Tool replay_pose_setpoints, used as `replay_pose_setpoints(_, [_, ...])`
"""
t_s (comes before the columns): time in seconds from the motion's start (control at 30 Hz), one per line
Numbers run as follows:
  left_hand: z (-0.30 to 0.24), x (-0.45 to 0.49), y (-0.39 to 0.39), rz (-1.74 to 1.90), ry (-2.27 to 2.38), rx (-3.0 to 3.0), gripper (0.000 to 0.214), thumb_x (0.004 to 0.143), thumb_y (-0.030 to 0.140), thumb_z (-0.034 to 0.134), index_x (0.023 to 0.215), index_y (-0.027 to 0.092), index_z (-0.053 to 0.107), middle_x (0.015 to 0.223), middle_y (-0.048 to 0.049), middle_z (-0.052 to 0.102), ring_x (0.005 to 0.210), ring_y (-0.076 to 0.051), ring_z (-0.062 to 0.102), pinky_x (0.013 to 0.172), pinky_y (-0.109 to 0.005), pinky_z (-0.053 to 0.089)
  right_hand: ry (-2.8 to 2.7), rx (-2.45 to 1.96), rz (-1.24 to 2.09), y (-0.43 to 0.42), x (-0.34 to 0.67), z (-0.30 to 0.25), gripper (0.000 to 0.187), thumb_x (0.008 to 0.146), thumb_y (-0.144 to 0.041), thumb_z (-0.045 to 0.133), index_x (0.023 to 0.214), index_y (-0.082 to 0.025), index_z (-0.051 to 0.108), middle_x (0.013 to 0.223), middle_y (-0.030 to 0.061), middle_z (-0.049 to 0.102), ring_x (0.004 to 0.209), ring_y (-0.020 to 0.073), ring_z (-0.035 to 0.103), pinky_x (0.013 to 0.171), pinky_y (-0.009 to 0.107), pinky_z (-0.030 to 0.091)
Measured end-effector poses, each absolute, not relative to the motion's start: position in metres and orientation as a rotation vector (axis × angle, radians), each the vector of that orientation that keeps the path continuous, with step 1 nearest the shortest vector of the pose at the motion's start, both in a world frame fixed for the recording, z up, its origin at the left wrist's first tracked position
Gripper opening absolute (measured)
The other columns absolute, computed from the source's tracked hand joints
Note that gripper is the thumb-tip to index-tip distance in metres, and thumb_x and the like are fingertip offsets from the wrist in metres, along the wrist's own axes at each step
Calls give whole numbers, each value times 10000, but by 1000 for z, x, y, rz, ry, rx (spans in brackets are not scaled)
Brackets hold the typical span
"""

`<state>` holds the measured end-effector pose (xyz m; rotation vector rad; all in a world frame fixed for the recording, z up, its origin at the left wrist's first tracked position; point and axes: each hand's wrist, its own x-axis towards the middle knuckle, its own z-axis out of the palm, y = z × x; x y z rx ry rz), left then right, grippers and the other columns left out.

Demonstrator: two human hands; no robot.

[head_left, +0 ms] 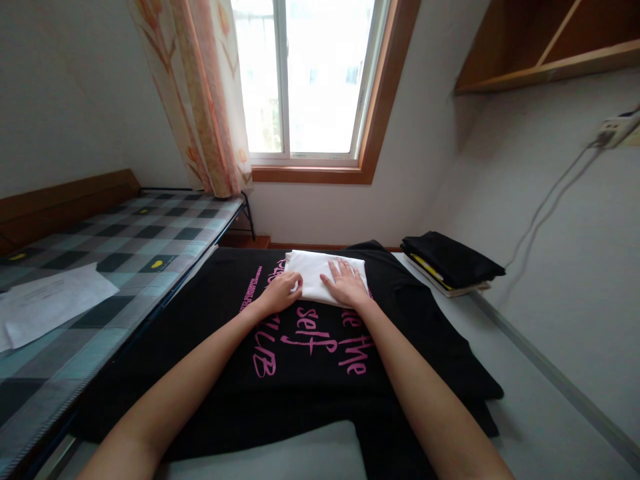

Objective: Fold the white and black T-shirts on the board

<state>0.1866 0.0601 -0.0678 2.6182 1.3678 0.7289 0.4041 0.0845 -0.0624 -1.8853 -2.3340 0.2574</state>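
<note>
A folded white cloth (315, 270) lies on a black T-shirt (300, 373) with pink lettering, which is spread flat over a grey surface. My left hand (281, 291) rests at the cloth's near left edge with its fingers curled onto the fabric. My right hand (346, 283) lies flat on the cloth with its fingers spread. Both forearms reach out across the black shirt.
A stack of folded dark clothes (453, 263) sits at the far right by the wall. A checked cot (125, 247) with a sheet of white paper (47, 300) stands on the left. Beyond are a window (305, 80), a curtain (200, 93) and a wooden shelf (545, 47).
</note>
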Motion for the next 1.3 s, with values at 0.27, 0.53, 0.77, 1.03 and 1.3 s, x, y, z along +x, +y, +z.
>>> replay_pose_setpoints(0.27, [-69, 185, 64, 830, 1403, 2344, 74, 808, 190, 523, 838, 191, 591, 689, 16, 546, 667, -142, 529, 679, -264, 425, -2077, -1953, 316, 104, 444, -80, 742, 943, -607, 228, 1524, -146, 243, 1600, 163, 102, 1469, 304, 50, 1162, 479, 119])
replay_pose_setpoints(0.53, [-71, 177, 99, 1013, 1648, 1573, 296, 807, 178, 558, 1101, 151, 545, 869, -16, 614, 515, -71, 575, 521, -205, 457, -1659, -1678, 328, 117, 461, -88, 621, 950, -447, 261, 1367, -52, 496, 1442, 204, 448, 1366, 257, 368, 1118, 384, 290])
replay_pose_setpoints(0.77, [-63, 183, 140, 884, 1829, 1505, 322, 866, 427, 538, 840, 119, 629, 689, -56, 635, 473, -137, 588, 460, -239, 425, -1595, -1619, 315, 113, 461, -84, 494, 912, -361, 337, 1200, -84, 628, 1246, 178, 615, 1226, 256, 490, 1077, 380, 342])
replay_pose_setpoints(1.03, [-66, 196, 154, 908, 2091, 1596, 293, 853, 458, 530, 711, 214, 609, 851, -107, 715, 923, -271, 660, 732, -307, 441, -1576, -1593, 278, 113, 461, -81, 435, 869, -301, 427, 1178, -76, 635, 1225, 177, 585, 1180, 240, 511, 1058, 334, 362])
replay_pose_setpoints(1.3, [-75, 187, 155, 990, 2036, 1679, 301, 894, 355, 455, 657, 189, 540, 772, -68, 676, 774, -192, 622, 668, -258, 408, -1732, -1733, 294, 105, 458, -81, 400, 874, -300, 471, 1222, -176, 624, 1341, 124, 484, 1207, 268, 500, 1031, 402, 382])
